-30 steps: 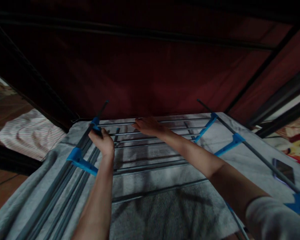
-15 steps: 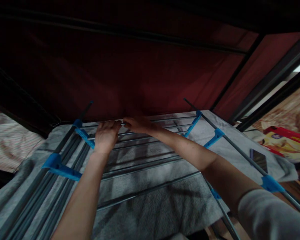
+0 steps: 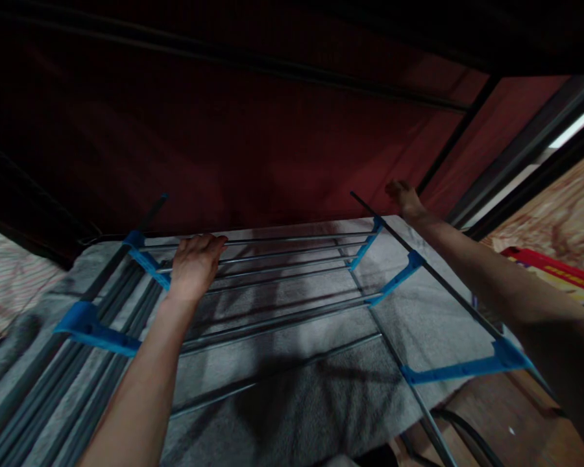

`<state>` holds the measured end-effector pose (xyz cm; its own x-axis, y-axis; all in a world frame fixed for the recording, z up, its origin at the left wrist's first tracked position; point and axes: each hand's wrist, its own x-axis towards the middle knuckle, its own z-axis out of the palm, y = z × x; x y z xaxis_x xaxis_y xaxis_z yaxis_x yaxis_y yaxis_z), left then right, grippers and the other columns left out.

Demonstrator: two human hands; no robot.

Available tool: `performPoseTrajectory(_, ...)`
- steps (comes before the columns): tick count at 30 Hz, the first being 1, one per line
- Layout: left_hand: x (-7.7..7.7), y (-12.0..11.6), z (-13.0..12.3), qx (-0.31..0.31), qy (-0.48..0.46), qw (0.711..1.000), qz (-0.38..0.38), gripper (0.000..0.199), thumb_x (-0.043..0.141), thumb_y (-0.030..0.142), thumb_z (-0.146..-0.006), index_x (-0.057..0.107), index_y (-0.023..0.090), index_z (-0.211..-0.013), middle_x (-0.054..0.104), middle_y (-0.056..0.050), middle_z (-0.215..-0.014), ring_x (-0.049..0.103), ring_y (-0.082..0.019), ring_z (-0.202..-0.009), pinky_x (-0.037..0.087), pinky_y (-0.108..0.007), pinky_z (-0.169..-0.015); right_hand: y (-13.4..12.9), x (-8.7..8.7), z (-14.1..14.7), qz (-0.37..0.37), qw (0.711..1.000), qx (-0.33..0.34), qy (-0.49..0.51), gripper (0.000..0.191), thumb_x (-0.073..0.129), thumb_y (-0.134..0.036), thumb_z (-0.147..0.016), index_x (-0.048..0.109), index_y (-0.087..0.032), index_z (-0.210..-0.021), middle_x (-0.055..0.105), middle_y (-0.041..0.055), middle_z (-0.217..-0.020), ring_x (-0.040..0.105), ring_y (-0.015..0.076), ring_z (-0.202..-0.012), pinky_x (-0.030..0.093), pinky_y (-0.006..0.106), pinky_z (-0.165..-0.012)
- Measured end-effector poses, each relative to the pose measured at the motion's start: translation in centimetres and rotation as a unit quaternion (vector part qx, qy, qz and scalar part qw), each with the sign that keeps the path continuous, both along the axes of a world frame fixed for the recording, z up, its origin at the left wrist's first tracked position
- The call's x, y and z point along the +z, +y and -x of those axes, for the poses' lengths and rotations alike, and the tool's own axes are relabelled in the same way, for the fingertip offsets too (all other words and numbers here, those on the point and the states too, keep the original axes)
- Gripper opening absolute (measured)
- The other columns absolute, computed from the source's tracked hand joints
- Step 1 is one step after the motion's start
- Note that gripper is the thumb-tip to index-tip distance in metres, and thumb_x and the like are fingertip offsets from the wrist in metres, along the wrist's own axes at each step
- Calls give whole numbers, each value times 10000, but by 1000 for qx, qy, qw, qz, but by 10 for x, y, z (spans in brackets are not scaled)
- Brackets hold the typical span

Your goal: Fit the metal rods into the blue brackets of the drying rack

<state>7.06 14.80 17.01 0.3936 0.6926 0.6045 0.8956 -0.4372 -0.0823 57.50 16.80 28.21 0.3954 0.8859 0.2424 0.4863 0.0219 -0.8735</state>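
A rack of grey metal rods (image 3: pixel 292 311) with blue plastic brackets (image 3: pixel 403 275) lies across a grey cloth. My left hand (image 3: pixel 197 263) is closed over its farthest rod, toward the left end. Off to the right, my right hand (image 3: pixel 405 196) is in the air beyond the rack's right-hand pole (image 3: pixel 450 288), near the dark red panel. Its fingers are loosely apart, and I see nothing in them. Two thin pole ends with blue tips (image 3: pixel 164 196) stick out past the far brackets.
Loose grey tubes (image 3: pixel 102 344) lie in a bundle at the left on the grey cloth (image 3: pixel 321 402). Behind stands a dark red fabric panel (image 3: pixel 272 149) with a black frame. A red and yellow box (image 3: pixel 559 275) is at the right, and a black cable (image 3: pixel 467 428) lies low on the floor.
My right hand has let go of the far rod and moved right, past the right-hand pole. My left hand stays on the rod. The view has shifted slightly.
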Motion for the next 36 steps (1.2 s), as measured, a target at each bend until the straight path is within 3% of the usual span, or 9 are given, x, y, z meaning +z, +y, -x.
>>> performPoseTrajectory(4, 1, 1, 2, 13, 3, 1000, 10, 462, 341, 386, -1034, 698, 185, -1247, 713, -152, -1068, 628, -323, -1034, 440, -447, -915, -15, -40, -7, 101, 989, 15, 105, 411, 333, -393, -1069, 613, -191, -845, 661, 65, -692, 624, 192, -658, 543, 313, -671)
performPoseTrajectory(8, 2, 0, 3, 24, 2, 1000, 12, 463, 337, 377, -1035, 682, 169, -1264, 703, -155, -1076, 614, -326, -1049, 430, -455, -928, -15, -59, 1, 141, 954, 53, 260, 320, 368, -248, -1055, 624, -188, -873, 662, 33, -668, 616, 159, -597, 570, 279, -661)
performPoseTrajectory(13, 5, -3, 6, 32, 13, 999, 25, 477, 315, 385, -1040, 670, 172, -1278, 702, -166, -1083, 603, -332, -1054, 421, -459, -920, -6, -62, 1, 154, 952, 25, 264, 243, 475, -132, -1002, 640, -173, -829, 673, 22, -697, 587, 118, -557, 562, 226, -631)
performPoseTrajectory(19, 9, -4, 16, 27, 41, 998, 31, 493, 280, 386, -1051, 634, 160, -1310, 693, -156, -1139, 584, -317, -1100, 413, -449, -959, 2, -73, 4, 144, 963, 77, 215, 121, 658, -85, -901, 655, -176, -822, 658, -10, -724, 583, 93, -603, 539, 166, -625)
performPoseTrajectory(27, 8, -3, 19, 6, 15, 999, 40, 505, 276, 430, -1055, 611, 198, -1352, 678, -106, -1126, 564, -300, -1090, 407, -454, -973, 4, -75, 3, 145, 960, 65, 230, 74, 702, -184, -915, 672, -192, -848, 691, 0, -777, 623, 104, -642, 569, 188, -651)
performPoseTrajectory(36, 7, 0, 21, 7, 48, 998, 32, 507, 283, 376, -1053, 610, 163, -1376, 688, -140, -1128, 572, -316, -1063, 415, -459, -941, 0, -72, 7, 143, 954, 63, 257, 116, 671, -191, -946, 659, -191, -831, 679, -2, -770, 607, 98, -622, 567, 184, -639)
